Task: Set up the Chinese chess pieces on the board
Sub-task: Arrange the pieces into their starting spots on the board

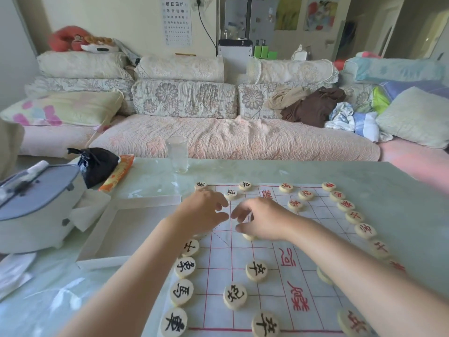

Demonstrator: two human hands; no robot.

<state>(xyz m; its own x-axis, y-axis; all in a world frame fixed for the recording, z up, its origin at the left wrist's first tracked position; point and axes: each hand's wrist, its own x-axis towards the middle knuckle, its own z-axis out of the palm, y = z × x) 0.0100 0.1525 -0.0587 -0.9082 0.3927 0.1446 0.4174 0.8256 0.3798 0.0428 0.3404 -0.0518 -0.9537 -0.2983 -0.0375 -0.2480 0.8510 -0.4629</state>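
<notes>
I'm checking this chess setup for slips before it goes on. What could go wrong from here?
1. The right forearm lies low across the board and hides part of a piece; drawing back could knock placed pieces off their points.
2. The board looks like a thin sheet, so a dragging wrist might shift it and the black row along its left edge.
3. The glass stands just beyond the board; a far reach could tip it.
</notes>
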